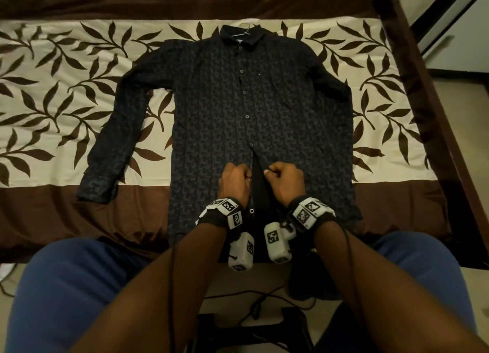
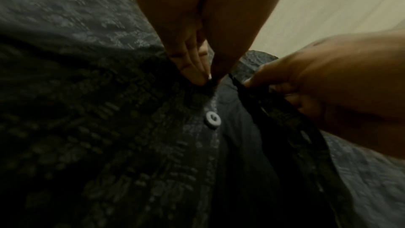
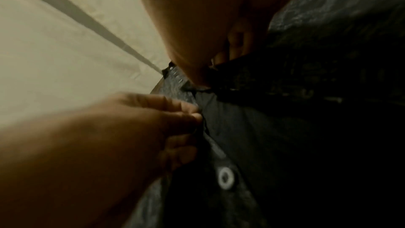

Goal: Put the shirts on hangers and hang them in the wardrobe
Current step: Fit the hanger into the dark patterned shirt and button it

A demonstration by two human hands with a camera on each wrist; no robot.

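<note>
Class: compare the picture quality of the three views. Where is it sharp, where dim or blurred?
Head view: evenly lit and sharp on the shirt, edges bowed by the wide lens. Left wrist view: dim, shirt cloth smeared, one button readable. Right wrist view: darkest, the left hand blurred, the lower right nearly black.

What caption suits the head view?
Both hands, left hand and right hand, pinch a dark shirt spread on a bed.
</note>
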